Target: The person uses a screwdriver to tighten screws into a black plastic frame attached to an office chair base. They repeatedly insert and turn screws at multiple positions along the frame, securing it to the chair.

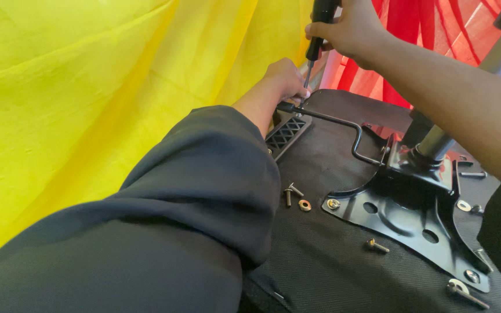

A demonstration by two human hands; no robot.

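Gripping the black handle of a screwdriver (318,32) from above with the right hand (352,26), fingers curled tight around it; shaft slanting down toward the far rim of the upturned chair seat (320,255). Bracing at the shaft's tip with the left hand (285,78), fingers bunched at the seat's edge beside the end of the bent black lever (334,122); whether pinching something or only steadying, impossible to tell, the tip itself hiding behind the knuckles. Resting on the seat's black fabric: a black metal mounting plate (404,217) with the gas cylinder (436,142) rising from it, one bolt sitting in its near-left hole. Lying loose on the fabric: two bolts and a washer (304,204) near the left sleeve, another bolt (377,246) by the plate, a bolt with washer (464,292) at the lower right. Covering much of the seat, the dark left sleeve (163,232). Hanging behind, yellow cloth (76,87) and red cloth (430,23), cut off by the picture's edge.
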